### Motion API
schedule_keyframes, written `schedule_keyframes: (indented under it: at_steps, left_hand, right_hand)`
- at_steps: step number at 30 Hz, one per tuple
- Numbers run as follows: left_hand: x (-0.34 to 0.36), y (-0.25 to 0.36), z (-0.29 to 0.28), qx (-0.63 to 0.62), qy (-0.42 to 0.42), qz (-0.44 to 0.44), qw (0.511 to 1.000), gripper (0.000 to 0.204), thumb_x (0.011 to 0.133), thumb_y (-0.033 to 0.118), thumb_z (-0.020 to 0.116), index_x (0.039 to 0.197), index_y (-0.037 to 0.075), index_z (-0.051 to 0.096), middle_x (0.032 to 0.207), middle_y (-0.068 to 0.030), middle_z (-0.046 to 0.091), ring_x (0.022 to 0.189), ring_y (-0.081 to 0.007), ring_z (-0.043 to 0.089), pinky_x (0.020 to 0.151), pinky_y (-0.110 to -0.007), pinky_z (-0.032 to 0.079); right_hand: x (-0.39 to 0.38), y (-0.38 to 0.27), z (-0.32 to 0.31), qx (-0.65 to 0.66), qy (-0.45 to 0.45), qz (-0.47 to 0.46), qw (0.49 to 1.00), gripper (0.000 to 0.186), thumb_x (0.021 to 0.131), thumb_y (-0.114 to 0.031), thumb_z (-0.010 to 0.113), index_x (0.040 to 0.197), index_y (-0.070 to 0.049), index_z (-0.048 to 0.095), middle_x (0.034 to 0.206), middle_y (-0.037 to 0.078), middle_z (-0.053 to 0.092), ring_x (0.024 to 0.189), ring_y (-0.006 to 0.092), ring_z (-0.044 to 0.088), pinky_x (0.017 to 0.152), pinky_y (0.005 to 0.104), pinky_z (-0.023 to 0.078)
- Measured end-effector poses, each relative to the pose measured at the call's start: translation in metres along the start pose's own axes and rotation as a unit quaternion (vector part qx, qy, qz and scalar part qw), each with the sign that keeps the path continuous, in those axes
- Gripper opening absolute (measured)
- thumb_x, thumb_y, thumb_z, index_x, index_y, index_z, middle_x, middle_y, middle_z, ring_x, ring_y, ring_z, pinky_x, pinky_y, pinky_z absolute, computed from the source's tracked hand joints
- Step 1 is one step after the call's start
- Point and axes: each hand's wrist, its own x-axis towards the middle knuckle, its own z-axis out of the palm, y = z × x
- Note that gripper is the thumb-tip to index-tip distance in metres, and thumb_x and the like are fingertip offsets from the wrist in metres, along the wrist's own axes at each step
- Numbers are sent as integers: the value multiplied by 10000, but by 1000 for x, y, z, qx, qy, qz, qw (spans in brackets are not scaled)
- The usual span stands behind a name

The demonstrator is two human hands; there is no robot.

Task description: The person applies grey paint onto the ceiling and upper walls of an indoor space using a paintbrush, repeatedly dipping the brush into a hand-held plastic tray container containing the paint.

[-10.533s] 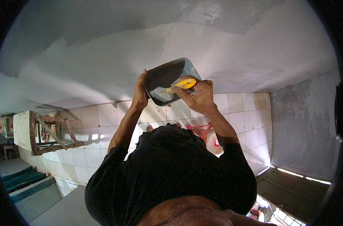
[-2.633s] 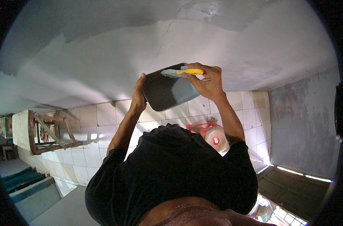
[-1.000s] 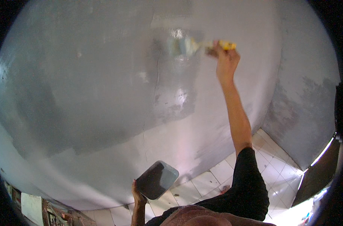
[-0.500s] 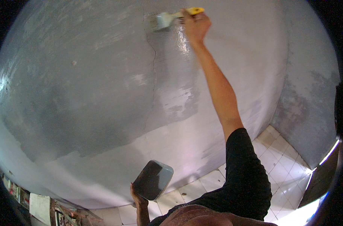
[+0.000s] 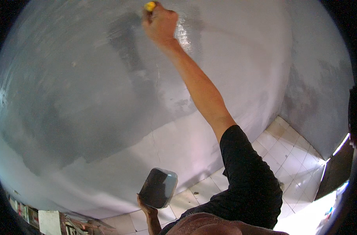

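Observation:
High on the wall (image 5: 96,117), my right hand (image 5: 162,25) is closed around a paintbrush (image 5: 150,6). Only the yellow end of its handle shows; the bristles are hidden behind the hand. Around the hand the wall is coated dark grey, with a wet shine just to its right. Low down, my left hand (image 5: 148,208) grips the lower left side of a rectangular plastic tub (image 5: 171,185). The tub is tilted and has dark grey paint inside. Below the painted part, a paler strip of wall runs down to the floor.
White floor tiles (image 5: 279,150) run along the foot of the wall. A second grey wall (image 5: 317,78) with darker patches meets it at the right. Mixed items and a pale box (image 5: 49,222) stand at the lower left. Bright light enters at lower right.
My right hand has swept left with the paintbrush, and a darker wet patch now shows to the left of the crack. My left hand still holds the tub, nearly unmoved.

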Motion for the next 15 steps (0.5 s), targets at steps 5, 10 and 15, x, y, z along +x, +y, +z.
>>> schedule_keyframes:
  at_steps: [5,10,15]
  left_hand:
    - [1,8,-6,3,-3,5,1000,724,954,589,383,1298,-33,521,1304,-187,552,1189,-334,531,1028,-457,411]
    - [3,6,-1,0,-13,6,1000,727,952,591,382,1303,-31,516,1312,-186,544,1197,-333,523,1031,-459,407]
    - [1,3,-3,-5,-5,6,1000,730,949,593,381,1308,-30,511,1321,-184,536,1205,-333,516,1034,-460,404]
  right_hand:
    - [16,-15,-25,154,38,56,986,156,784,-179,680,828,-37,635,611,131,620,544,302,608,526,433,456]
    - [60,123,-74,-113,92,25,989,233,809,-175,682,666,-32,566,658,149,620,596,330,593,545,408,443]
    - [70,140,-80,-184,114,29,976,206,829,-214,657,748,-44,571,642,167,614,613,365,611,542,472,444]
